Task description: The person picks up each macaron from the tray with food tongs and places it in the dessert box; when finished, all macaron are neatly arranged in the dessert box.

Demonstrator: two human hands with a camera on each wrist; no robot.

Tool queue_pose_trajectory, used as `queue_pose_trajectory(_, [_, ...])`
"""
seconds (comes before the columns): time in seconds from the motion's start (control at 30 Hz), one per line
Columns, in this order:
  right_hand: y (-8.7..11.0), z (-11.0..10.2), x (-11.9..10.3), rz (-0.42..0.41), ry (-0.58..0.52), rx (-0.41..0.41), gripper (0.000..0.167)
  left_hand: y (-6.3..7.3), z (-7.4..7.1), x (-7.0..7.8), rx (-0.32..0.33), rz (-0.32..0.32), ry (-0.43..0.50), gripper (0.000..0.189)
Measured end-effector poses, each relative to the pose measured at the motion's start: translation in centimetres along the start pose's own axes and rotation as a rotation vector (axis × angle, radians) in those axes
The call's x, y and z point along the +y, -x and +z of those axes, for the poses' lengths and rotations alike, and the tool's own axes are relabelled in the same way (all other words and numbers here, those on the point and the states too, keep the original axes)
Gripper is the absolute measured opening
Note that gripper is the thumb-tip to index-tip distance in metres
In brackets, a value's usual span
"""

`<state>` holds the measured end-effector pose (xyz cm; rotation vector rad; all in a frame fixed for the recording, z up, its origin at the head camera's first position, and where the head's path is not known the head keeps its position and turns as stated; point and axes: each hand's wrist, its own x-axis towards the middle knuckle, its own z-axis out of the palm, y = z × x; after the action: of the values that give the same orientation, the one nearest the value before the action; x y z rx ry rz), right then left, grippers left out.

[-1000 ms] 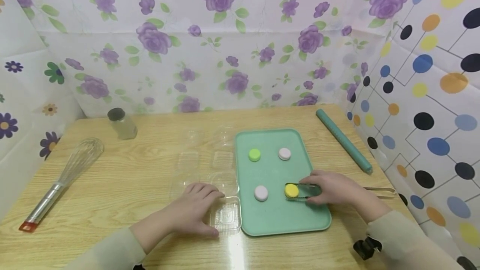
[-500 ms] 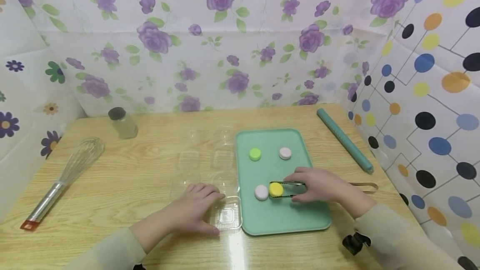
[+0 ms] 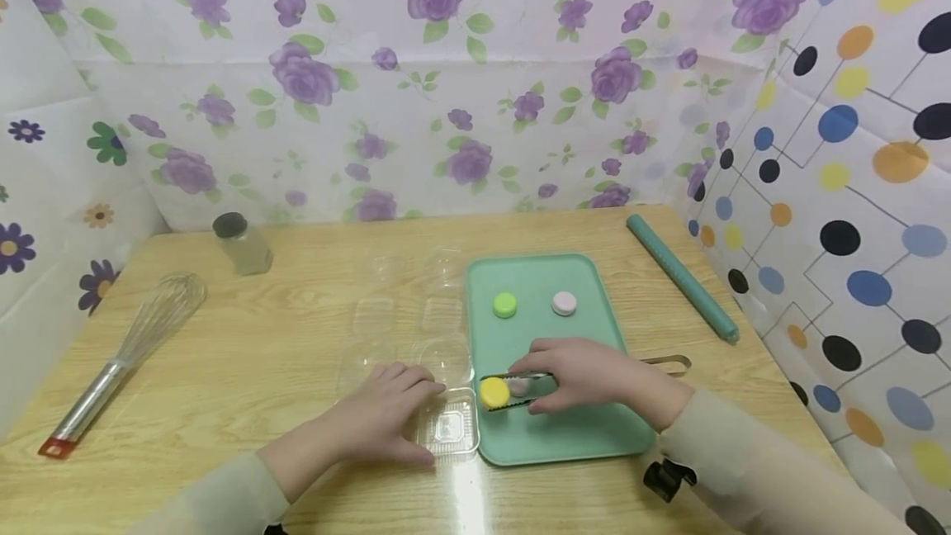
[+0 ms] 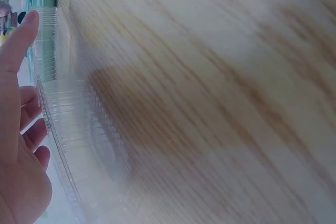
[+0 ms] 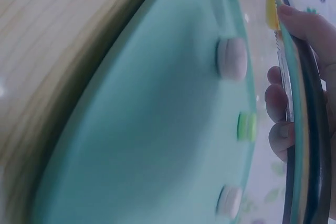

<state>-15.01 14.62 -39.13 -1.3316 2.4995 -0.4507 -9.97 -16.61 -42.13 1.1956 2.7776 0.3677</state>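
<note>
In the head view my right hand [image 3: 575, 374] grips metal tongs [image 3: 669, 363] that pinch a yellow macaron [image 3: 494, 393] near the left edge of the green tray [image 3: 565, 436]. The right wrist view shows thumb and fingers squeezing the tongs, with the yellow macaron [image 5: 272, 11] between the tips. A pale pink macaron [image 3: 519, 386] on the tray is partly hidden under the tongs. My left hand [image 3: 382, 415], fingers relaxed, rests on the clear plastic container [image 3: 449, 428] left of the tray. In the left wrist view, the thumb and fingers lie along the ribbed container wall [image 4: 73, 129].
A green macaron [image 3: 504, 305] and another pale pink macaron [image 3: 564, 303] sit at the back of the tray. A teal rolling pin [image 3: 682, 279] lies to its right. Far left are a whisk [image 3: 137, 345] and a dark-lidded jar [image 3: 243, 246].
My right hand has carried the yellow macaron in the tongs leftward across the tray, past the near pink macaron, to the left rim. The left hand has stayed in place.
</note>
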Motion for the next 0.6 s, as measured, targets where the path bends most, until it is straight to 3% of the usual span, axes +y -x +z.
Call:
queue_pose_trajectory(0.3, [-2.3, 0.7, -2.4, -0.098, 0.044, -0.049, 0.047, 0.1, 0.2, 0.0, 0.011, -0.003, 0.006, 0.082])
queue_pose_trajectory(0.6, [-3.3, 1.3, -3.7, -0.041, 0.080, -0.050, 0.049, 0.2, 0.4, -0.2, 0.026, 0.001, 0.011, 0.081])
